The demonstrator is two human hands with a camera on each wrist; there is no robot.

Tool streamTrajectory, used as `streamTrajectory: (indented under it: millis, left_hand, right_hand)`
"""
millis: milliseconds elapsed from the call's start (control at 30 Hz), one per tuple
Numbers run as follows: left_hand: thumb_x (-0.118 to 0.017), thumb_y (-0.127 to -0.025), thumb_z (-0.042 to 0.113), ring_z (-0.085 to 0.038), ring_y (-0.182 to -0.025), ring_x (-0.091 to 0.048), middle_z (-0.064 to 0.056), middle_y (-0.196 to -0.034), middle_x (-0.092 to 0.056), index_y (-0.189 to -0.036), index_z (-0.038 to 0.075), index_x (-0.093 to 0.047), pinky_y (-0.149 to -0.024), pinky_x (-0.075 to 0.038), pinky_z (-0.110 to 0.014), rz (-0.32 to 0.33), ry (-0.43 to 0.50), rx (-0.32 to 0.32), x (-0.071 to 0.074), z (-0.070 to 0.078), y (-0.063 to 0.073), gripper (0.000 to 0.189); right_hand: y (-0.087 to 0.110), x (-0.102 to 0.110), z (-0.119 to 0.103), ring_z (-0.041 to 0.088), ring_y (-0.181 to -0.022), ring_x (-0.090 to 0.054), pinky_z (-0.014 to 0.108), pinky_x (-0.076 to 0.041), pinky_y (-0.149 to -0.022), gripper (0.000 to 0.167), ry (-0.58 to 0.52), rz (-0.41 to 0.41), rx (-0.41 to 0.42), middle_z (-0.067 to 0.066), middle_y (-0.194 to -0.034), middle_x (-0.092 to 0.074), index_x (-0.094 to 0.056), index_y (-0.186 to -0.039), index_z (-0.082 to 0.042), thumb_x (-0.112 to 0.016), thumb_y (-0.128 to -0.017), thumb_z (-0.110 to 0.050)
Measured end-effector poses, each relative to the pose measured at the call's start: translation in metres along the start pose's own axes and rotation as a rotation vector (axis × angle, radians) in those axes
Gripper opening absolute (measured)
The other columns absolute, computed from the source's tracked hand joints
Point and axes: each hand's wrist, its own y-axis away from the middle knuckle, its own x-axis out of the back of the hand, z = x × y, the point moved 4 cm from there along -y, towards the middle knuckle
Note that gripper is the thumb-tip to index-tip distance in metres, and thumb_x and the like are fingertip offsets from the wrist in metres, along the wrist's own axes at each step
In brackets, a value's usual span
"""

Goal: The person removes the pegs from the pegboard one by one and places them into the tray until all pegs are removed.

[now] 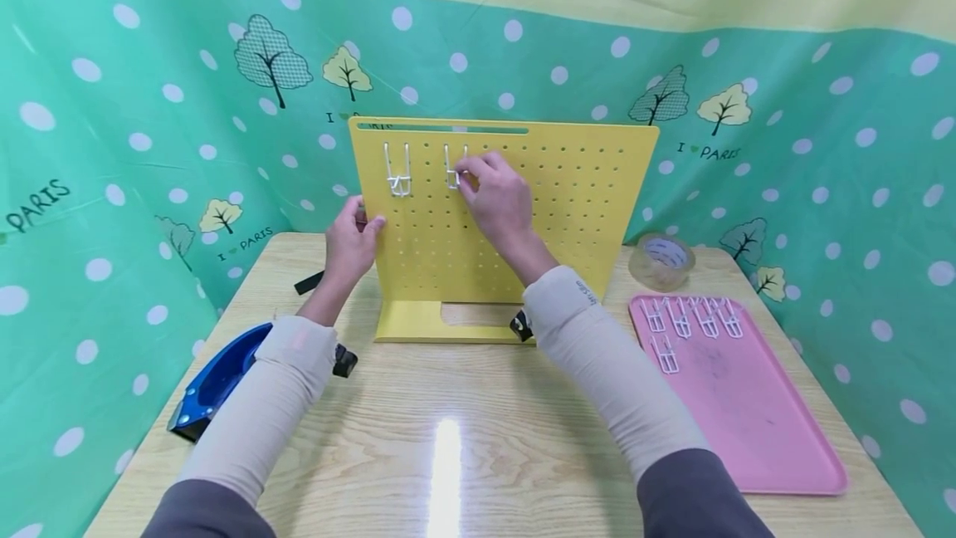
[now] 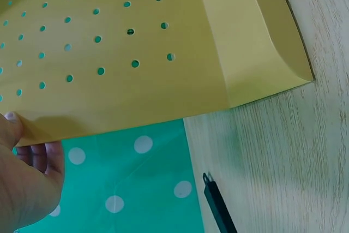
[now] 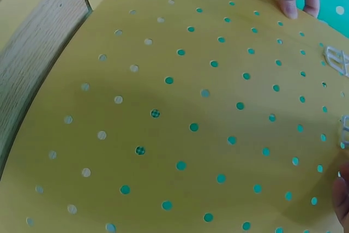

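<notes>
A yellow pegboard (image 1: 418,272) stands upright on its base on the wooden table. My left hand (image 1: 349,243) grips its left edge, thumb on the front face and fingers behind, as the left wrist view also shows. Near the top, my right hand (image 1: 499,198) pinches a white wire hook (image 1: 451,168) against the board; the fingers cover part of it. To its left hangs another white wire hook (image 1: 399,174). In the right wrist view, only a bit of the right hand (image 3: 342,197) shows at the edge, below the two hooks.
On the right, a pink tray (image 1: 754,438) carries several white wire hooks (image 1: 708,320). A roll of clear tape (image 1: 661,262) lies behind it. A blue and black object (image 1: 217,384), partly hidden by the left sleeve, sits at left. A thin black item (image 2: 219,205) lies beside the board.
</notes>
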Motion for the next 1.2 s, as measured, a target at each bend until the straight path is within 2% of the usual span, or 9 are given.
streamTrajectory:
  millis: [367, 600, 867, 1200]
  left_hand:
    - [-0.060, -0.103, 0.021, -0.031, -0.097, -0.066, -0.019, -0.111, -0.068, -0.128, 0.006, -0.056, -0.082, -0.057, -0.040, 0.006, -0.001, -0.006, 0.000, -0.002, 0.000, 0.029]
    - [-0.060, -0.103, 0.020, -0.030, -0.096, -0.065, -0.019, -0.109, -0.068, -0.128, 0.006, -0.056, -0.080, -0.056, -0.038, 0.011, 0.007, -0.010, 0.001, -0.002, 0.001, 0.029]
    - [-0.059, -0.104, 0.021, -0.030, -0.096, -0.065, -0.020, -0.110, -0.068, -0.130, 0.006, -0.056, -0.079, -0.056, -0.036, 0.000, 0.001, 0.000, -0.001, -0.001, 0.002, 0.030]
    - [-0.059, -0.104, 0.024, -0.030, -0.097, -0.065, -0.019, -0.111, -0.067, -0.130, 0.007, -0.055, -0.082, -0.057, -0.039, -0.005, -0.003, -0.003, -0.001, -0.003, 0.000, 0.031]
  right_hand:
    - [0.001, 0.006, -0.004, 0.017, -0.066, -0.064, 0.025, -0.049, -0.054, 0.010, -0.017, 0.062, 0.063, 0.004, -0.094, -0.072, -0.078, -0.100, -0.015, -0.070, -0.096, -0.021]
    - [0.007, 0.014, -0.007, 0.017, -0.069, -0.067, 0.024, -0.052, -0.056, 0.009, -0.065, 0.078, 0.111, 0.006, -0.092, -0.071, -0.077, -0.098, -0.013, -0.071, -0.095, -0.019]
    - [0.021, 0.027, 0.005, 0.017, -0.073, -0.069, 0.024, -0.057, -0.063, 0.008, -0.115, 0.005, 0.041, 0.005, -0.095, -0.073, -0.077, -0.099, -0.013, -0.072, -0.094, -0.017]
    - [0.042, 0.051, 0.042, 0.019, -0.072, -0.069, 0.029, -0.058, -0.063, 0.007, -0.118, -0.061, -0.023, 0.006, -0.094, -0.074, -0.077, -0.096, -0.010, -0.074, -0.093, -0.015]
